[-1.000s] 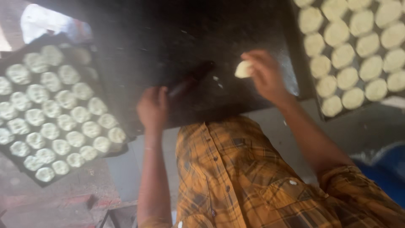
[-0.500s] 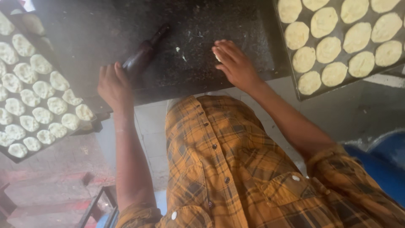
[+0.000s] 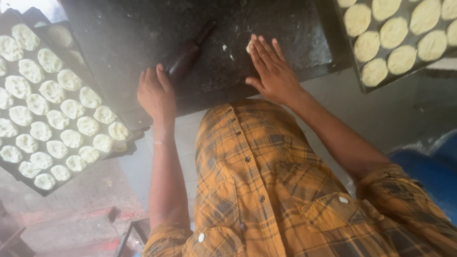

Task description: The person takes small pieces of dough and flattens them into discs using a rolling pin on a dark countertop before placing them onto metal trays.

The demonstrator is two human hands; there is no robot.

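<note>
Dough piece (image 3: 248, 46) is barely seen at upper centre of the frame, peeking out just past the fingertips of the right hand (image 3: 272, 71), which is laid flat on the dark tabletop (image 3: 143, 33) with fingers spread, nothing gripped. Rolling pin (image 3: 190, 50) is angled from centre toward upper right, its near end touching or tucked under the left hand (image 3: 156, 93), so that hand is clearly nearer to it. Left fingers are curled, but whether the handle is actually gripped can't be told. Trays of pale dough rounds, one at left (image 3: 102, 145) and one at upper right (image 3: 354, 71), are cut off by the frame edges.
</note>
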